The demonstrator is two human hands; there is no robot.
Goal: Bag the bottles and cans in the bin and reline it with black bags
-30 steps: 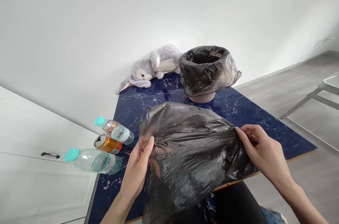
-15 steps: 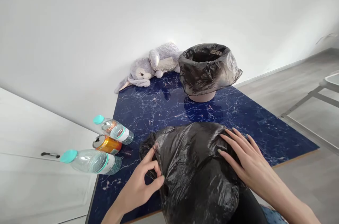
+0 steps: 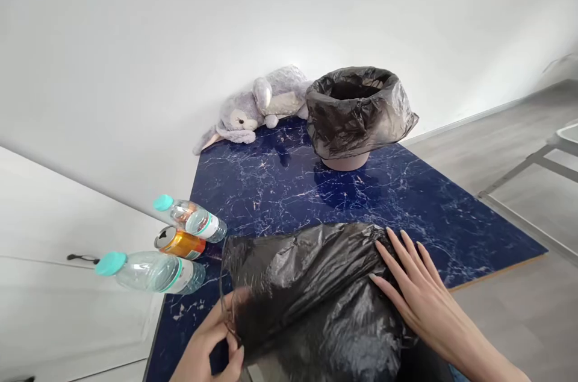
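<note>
A black plastic bag [image 3: 311,285] lies crumpled across the near edge of the blue marbled table [image 3: 253,183]. At its left edge, my left hand [image 3: 212,334] pinches the thin plastic between thumb and fingers; one fingertip shows through the film. My right hand [image 3: 419,285] rests on the bag's right side, palm down, with its fingers stretched out and a little apart. Beyond the bag stands a small bin [image 3: 345,162], its rim wrapped in another black bag [image 3: 356,123] that hangs down over the outside.
Left of the bag stand a plastic bottle [image 3: 192,219], an orange can [image 3: 180,243] and a nearer plastic bottle [image 3: 153,272], both bottles with turquoise caps. A grey plush rabbit [image 3: 257,105] lies by the wall. A metal-framed piece of furniture [image 3: 542,159] stands at the right.
My left hand has moved left and toward me, drawing the bag's left edge outward and spreading it flatter. My right hand stays on the bag almost unmoved.
</note>
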